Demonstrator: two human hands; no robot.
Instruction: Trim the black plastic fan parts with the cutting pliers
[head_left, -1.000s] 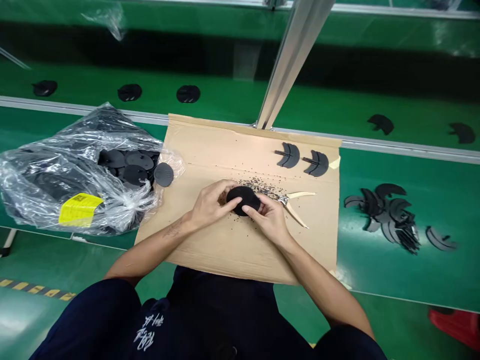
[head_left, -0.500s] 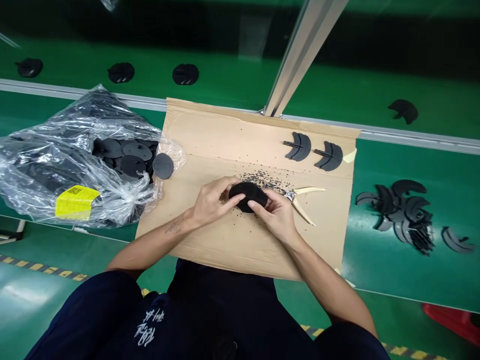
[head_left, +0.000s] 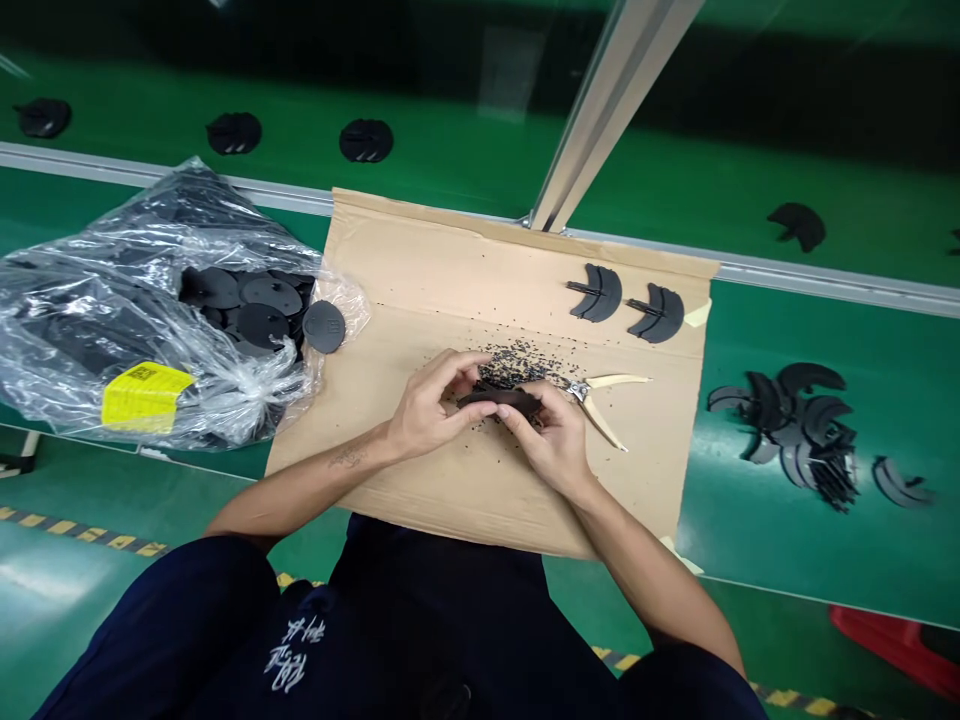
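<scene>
A round black plastic disc [head_left: 501,399] is held edge-on between both hands over a brown cardboard sheet [head_left: 420,270]. My left hand [head_left: 431,405] pinches its left side with fingers curled. My right hand [head_left: 553,438] grips its right side. Small black shavings [head_left: 517,365] are scattered on the cardboard just behind the disc. Cream-handled cutting pliers [head_left: 600,395] lie right of my right hand.
A clear plastic bag [head_left: 112,310] of black discs with a yellow label lies at left. Two cut half-pieces [head_left: 626,300] rest on the cardboard's far right. A pile of cut pieces [head_left: 799,420] sits at right. More discs [head_left: 365,140] ride the green belt behind a metal post [head_left: 600,110].
The disc has been tilted from lying flat, face up, to edge-on between my two hands. The view has shifted slightly.
</scene>
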